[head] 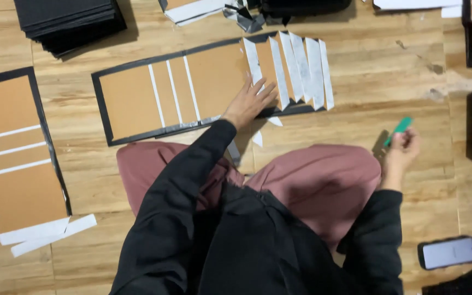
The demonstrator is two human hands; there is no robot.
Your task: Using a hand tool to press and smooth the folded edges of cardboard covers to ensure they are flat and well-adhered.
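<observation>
No boxes or trays are showing; everything is lying flat on the wooden floor [356, 82]. Taking the long brown board [203, 82] in the middle as the landmark: well to its left a second brown board [17, 158] with a black border is lying, crossed by three thin white strips, with two loose white strips [50, 235] sitting at its lower end. Above and left of the long board a stack of black sheets [66, 19] is resting. The long board itself is carrying a black border, three thin white strips near its middle and a fan of wider white strips [301, 68] tilting across its right end.

The left hand [249, 101] is lying open, palm down with fingers spread, pressing on the long board just left of the fan, its black sleeve reaching across a pink-covered knee. Right of the long board, well apart from it, the right hand [402, 150] is closing around a small green tool [399, 130], held up above the floor. Far below and right of the board a dark phone [447, 252] is lying face up.
</observation>
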